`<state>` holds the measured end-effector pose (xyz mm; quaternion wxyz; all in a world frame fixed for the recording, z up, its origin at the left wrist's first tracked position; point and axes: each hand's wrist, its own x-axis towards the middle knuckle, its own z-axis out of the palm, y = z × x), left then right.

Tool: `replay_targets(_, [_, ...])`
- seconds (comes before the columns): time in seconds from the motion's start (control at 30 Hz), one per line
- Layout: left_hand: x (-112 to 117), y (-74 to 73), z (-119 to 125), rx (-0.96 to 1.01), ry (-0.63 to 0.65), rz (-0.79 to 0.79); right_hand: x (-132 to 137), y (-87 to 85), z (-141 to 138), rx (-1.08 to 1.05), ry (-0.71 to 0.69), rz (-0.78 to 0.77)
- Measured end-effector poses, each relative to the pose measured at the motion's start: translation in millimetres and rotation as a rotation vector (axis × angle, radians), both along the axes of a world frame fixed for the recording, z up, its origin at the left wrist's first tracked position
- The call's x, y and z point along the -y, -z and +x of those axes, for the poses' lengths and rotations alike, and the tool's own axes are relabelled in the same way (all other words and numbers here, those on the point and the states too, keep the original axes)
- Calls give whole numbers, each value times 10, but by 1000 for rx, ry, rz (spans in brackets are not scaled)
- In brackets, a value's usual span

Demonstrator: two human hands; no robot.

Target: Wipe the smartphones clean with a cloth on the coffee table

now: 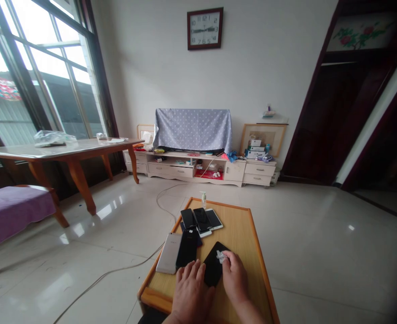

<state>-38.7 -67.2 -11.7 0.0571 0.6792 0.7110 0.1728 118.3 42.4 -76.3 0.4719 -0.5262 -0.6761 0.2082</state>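
Observation:
A dark smartphone [212, 268] lies tilted on the small wooden table [240, 229], between my two hands. My right hand [235, 274] pinches a crumpled white tissue [220, 257] against the phone's upper right part. At the phone's lower left edge, my left hand [190, 288] rests with fingers stretched out; whether it presses on the phone I cannot tell. Just beyond it lie a white phone [169, 253] and a black phone [186, 249], side by side. Farther up is an overlapping pile of several phones [201, 219].
A small pump bottle [203, 200] stands at the table's far end. The table has a raised wooden rim [261, 256]. A cable [117, 268] runs across the floor at left. Beyond are a low white cabinet [235, 171], a dining table [83, 148] and a purple-covered seat [16, 209].

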Motion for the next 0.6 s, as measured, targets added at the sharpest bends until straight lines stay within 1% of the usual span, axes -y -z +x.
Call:
replay_targets(0.07, [52, 26, 51, -1, -23, -21, -6, 7, 12, -8, 17, 11])
replay_targets(0.2, [62, 58, 81, -7, -53, 9, -4, 7, 33, -11, 40, 32])
replay_targets(0.3, [80, 31, 97, 6, -54, 49, 21, -10, 41, -4, 46, 38])
replay_targets(0.47, [185, -76, 120, 19, -41, 90, 102, -71, 50, 26, 65, 36])
replay_targets(0.53, [236, -82, 110, 22, -27, 115, 144, -109, 54, 39, 76, 40])
replay_targets(0.6, [281, -50, 89, 42, 14, 151, 196, -151, 59, 54, 89, 48])
